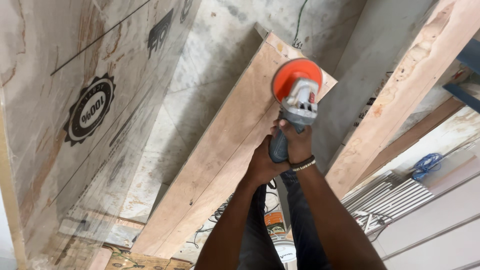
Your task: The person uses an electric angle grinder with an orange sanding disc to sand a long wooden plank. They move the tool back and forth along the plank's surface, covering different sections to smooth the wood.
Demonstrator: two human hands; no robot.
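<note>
Hands: left hand [264, 165] and right hand [296, 141] both clamp the grinder [296, 102]; orange disc against the plywood board [215, 155]; bucket [276, 222] near, contents unclear.

Grinder [297, 97] against plank [220, 150] edge

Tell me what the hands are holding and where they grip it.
Both hands, the left hand and the right hand, grip an angle grinder by its grey body, behind the orange disc.
</note>
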